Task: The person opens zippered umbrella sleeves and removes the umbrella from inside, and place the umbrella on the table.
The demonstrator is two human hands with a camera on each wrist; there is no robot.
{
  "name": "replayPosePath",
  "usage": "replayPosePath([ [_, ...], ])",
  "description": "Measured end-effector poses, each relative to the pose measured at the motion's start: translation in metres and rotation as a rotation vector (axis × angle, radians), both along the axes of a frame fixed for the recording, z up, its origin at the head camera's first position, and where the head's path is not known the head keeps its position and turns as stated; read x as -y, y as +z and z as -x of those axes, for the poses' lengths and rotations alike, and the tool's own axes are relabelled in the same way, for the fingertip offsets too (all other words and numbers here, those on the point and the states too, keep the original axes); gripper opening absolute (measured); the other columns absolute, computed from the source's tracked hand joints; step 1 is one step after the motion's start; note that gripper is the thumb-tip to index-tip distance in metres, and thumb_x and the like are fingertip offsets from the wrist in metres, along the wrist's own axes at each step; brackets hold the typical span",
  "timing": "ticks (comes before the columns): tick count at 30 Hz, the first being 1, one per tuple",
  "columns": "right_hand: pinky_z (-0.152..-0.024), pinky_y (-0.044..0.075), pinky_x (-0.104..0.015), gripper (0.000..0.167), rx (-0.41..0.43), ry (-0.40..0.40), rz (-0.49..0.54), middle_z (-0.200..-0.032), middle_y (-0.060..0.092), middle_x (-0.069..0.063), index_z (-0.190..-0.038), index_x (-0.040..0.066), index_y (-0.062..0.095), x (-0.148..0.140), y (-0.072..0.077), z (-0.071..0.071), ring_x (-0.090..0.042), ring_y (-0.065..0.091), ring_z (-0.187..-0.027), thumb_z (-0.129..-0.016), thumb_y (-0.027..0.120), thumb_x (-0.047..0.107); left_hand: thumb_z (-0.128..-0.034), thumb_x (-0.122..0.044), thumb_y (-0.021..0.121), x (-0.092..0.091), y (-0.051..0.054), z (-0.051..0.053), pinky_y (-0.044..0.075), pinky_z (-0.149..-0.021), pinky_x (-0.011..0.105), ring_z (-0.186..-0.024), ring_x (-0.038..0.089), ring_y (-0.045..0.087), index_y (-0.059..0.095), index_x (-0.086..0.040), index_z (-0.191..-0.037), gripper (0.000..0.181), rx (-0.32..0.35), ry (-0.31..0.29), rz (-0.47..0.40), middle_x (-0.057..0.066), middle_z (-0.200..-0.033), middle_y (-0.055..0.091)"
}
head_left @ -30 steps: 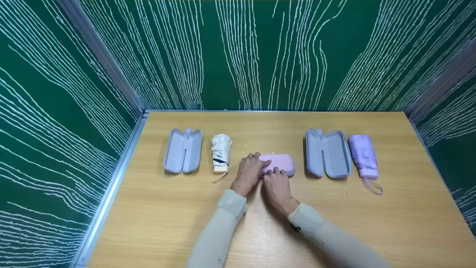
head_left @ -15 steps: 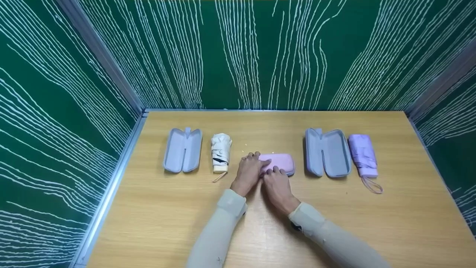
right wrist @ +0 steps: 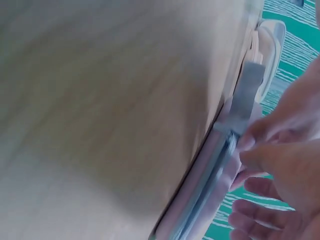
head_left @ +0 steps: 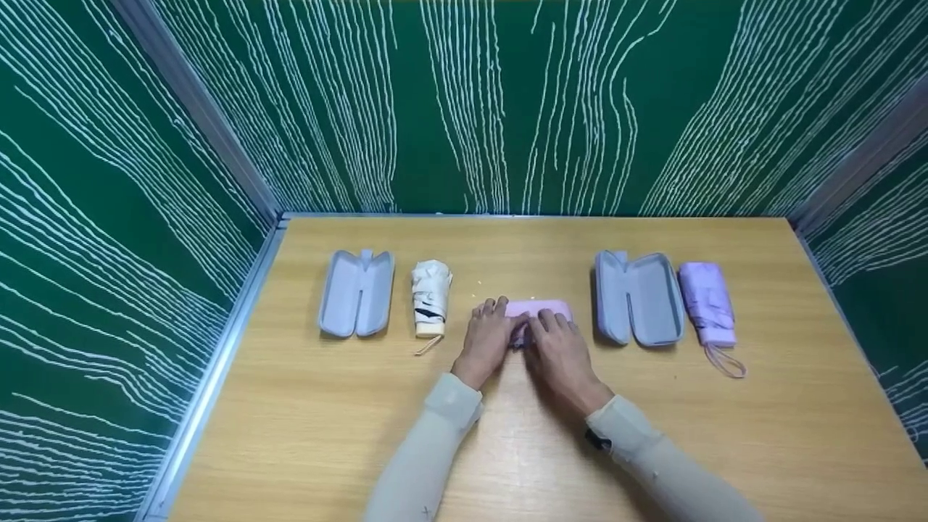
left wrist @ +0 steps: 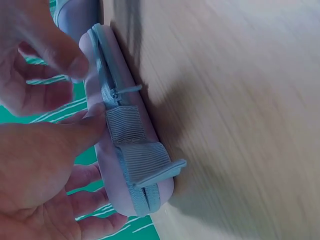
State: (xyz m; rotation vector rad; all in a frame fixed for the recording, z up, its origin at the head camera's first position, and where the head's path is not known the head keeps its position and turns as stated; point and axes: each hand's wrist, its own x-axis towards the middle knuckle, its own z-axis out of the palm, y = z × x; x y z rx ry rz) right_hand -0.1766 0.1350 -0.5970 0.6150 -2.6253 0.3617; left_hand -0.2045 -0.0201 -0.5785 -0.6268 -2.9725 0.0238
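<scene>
A pink zip case (head_left: 536,307) lies lengthwise on the table in front of me, its grey zip along the near side. My left hand (head_left: 487,337) grips its left end, thumb on the near edge and fingers over the far side. A grey ribbed strap (left wrist: 127,125) and a small zip pull (left wrist: 127,90) stick out from the zip in the left wrist view. Beyond the pull, the two zip edges look parted. My right hand (head_left: 562,355) is over the case's right part, fingers loosely bent; its thumb (right wrist: 252,156) is close to the zip edge, and whether it touches is unclear.
A lilac case (head_left: 341,297) lies spread at left, beside a cream folding umbrella (head_left: 431,293). To the right are a second spread grey-lilac case (head_left: 658,301) and a purple folding umbrella (head_left: 705,297) with a wrist loop. Green striped panels (head_left: 464,109) enclose the wooden table (head_left: 326,435).
My right hand has moved from the case's near edge to the right and up over its top, fingers less curled. The left hand and case stay in place.
</scene>
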Motion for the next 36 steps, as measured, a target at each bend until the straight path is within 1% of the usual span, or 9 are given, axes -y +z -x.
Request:
replayPosePath([
  [3, -0.094, 0.056, -0.06, 0.053, 0.016, 0.042, -0.01, -0.134, 0.062, -0.028, -0.134, -0.005, 0.063, -0.007, -0.002, 0.003, -0.046, 0.063, -0.117, -0.085, 0.08, 0.001, -0.1017, -0.014, 0.059, 0.0, -0.001, -0.002, 0.051, -0.102, 0.041, -0.127, 0.03, 0.059, 0.069, -0.037, -0.14, 0.045, -0.024, -0.004, 0.025, 0.01, -0.14, 0.06],
  [5, -0.1, 0.053, -0.062, 0.054, 0.032, 0.058, -0.019, -0.142, 0.059, -0.03, -0.138, -0.006, 0.061, -0.01, -0.003, 0.005, -0.048, 0.06, -0.124, -0.087, 0.077, -0.001, -0.1014, -0.016, 0.061, 0.0, -0.002, -0.002, 0.051, -0.103, 0.041, -0.127, 0.03, 0.058, 0.068, -0.037, -0.139, 0.044, -0.031, -0.011, 0.034, 0.009, -0.14, 0.06],
  [12, -0.106, 0.048, -0.067, 0.045, 0.111, 0.077, -0.011, -0.145, 0.057, -0.031, -0.139, -0.007, 0.061, -0.017, -0.006, 0.01, -0.055, 0.055, -0.13, -0.093, 0.061, -0.008, -0.1042, -0.021, 0.058, 0.0, -0.004, -0.003, 0.045, -0.114, 0.046, -0.135, 0.034, 0.056, 0.067, -0.036, -0.142, 0.042, -0.004, -0.039, 0.023, 0.013, -0.147, 0.059],
  [17, -0.103, 0.047, -0.071, 0.051, 0.177, 0.08, 0.027, -0.145, 0.056, -0.033, -0.141, -0.007, 0.06, -0.018, -0.008, 0.012, -0.059, 0.053, -0.13, -0.09, 0.059, -0.016, -0.1026, -0.017, 0.061, 0.0, -0.005, -0.006, 0.045, -0.112, 0.045, -0.134, 0.032, 0.055, 0.066, -0.036, -0.143, 0.045, -0.029, -0.051, 0.071, 0.012, -0.146, 0.059],
  [22, -0.103, 0.047, -0.073, 0.05, 0.174, 0.071, 0.065, -0.142, 0.059, -0.033, -0.138, -0.008, 0.062, -0.018, -0.01, 0.015, -0.064, 0.051, -0.129, -0.089, 0.06, -0.017, -0.1014, -0.02, 0.065, 0.0, -0.005, -0.006, 0.045, -0.112, 0.045, -0.134, 0.031, 0.055, 0.066, -0.037, -0.144, 0.046, -0.031, -0.051, 0.085, 0.012, -0.146, 0.059],
  [26, -0.105, 0.046, -0.071, 0.048, 0.129, 0.094, 0.095, -0.135, 0.061, -0.034, -0.132, -0.011, 0.064, -0.018, -0.011, 0.017, -0.064, 0.055, -0.124, -0.085, 0.065, -0.017, -0.1011, -0.017, 0.065, 0.001, -0.003, -0.004, 0.044, -0.116, 0.046, -0.138, 0.032, 0.054, 0.067, -0.035, -0.144, 0.046, 0.005, -0.057, 0.039, 0.013, -0.149, 0.059],
  [31, -0.109, 0.045, -0.067, 0.046, 0.105, 0.134, 0.098, -0.13, 0.061, -0.034, -0.128, -0.012, 0.064, -0.019, -0.01, 0.019, -0.058, 0.059, -0.119, -0.083, 0.069, -0.015, -0.1033, -0.012, 0.059, 0.006, 0.001, -0.002, 0.039, -0.121, 0.051, -0.144, 0.037, 0.05, 0.066, -0.032, -0.146, 0.048, 0.089, -0.069, -0.052, 0.016, -0.156, 0.055],
  [34, -0.103, 0.05, -0.065, 0.045, 0.119, 0.127, 0.086, -0.129, 0.061, -0.033, -0.129, -0.011, 0.066, -0.019, -0.006, 0.018, -0.057, 0.059, -0.112, -0.084, 0.071, -0.012, -0.1046, -0.012, 0.055, 0.008, 0.001, 0.0, 0.037, -0.123, 0.051, -0.147, 0.037, 0.048, 0.065, -0.032, -0.146, 0.047, 0.117, -0.07, -0.092, 0.015, -0.158, 0.053],
  [36, -0.093, 0.056, -0.063, 0.042, 0.135, 0.104, 0.077, -0.13, 0.061, -0.032, -0.129, -0.01, 0.067, -0.019, -0.003, 0.016, -0.057, 0.058, -0.108, -0.087, 0.071, -0.009, -0.1051, -0.014, 0.054, 0.009, 0.0, 0.001, 0.041, -0.12, 0.048, -0.147, 0.034, 0.048, 0.067, -0.034, -0.144, 0.046, 0.098, -0.072, -0.083, 0.01, -0.158, 0.054],
])
